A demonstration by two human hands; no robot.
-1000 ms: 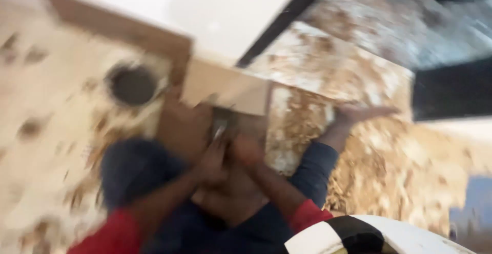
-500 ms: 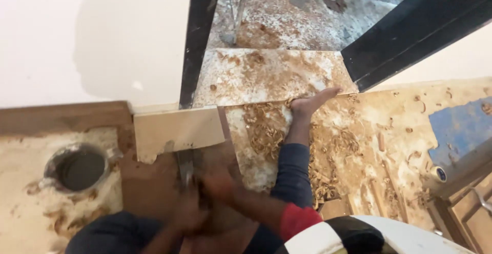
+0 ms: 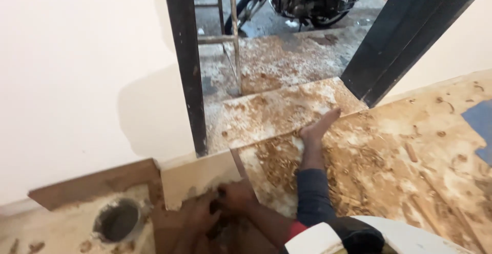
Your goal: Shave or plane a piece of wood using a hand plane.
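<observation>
At nine o'clock of the view a long brown wooden strip [image 3: 92, 183] lies along the foot of the pale wall [image 3: 82, 69], and below it, near seven o'clock, a round dark hole [image 3: 118, 220] sits in the dusty floor. Just right of the strip, a pale tan wooden board [image 3: 197, 174] stands on edge against the wall, reaching to the foot of a black door frame post [image 3: 187, 64]. My left hand [image 3: 197, 215] sits at six o'clock, fingers curled down against the lower part of that board, beside my right hand [image 3: 236, 195], which is bunched into a closed grip just to its right. Something small and dark shows between the two hands, but it is too blurred for me to tell what it is or which hand holds it. At twelve o'clock, through the doorway, a parked motorcycle [image 3: 302, 0] stands outside on wet ground. My bare right foot [image 3: 319, 128] stretches toward one o'clock from the hands, resting in a heap of wood shavings [image 3: 279, 159] on the threshold. At three o'clock the floor [image 3: 425, 146] is strewn with sawdust, with a blue patch [image 3: 479, 126] at the far right edge.
</observation>
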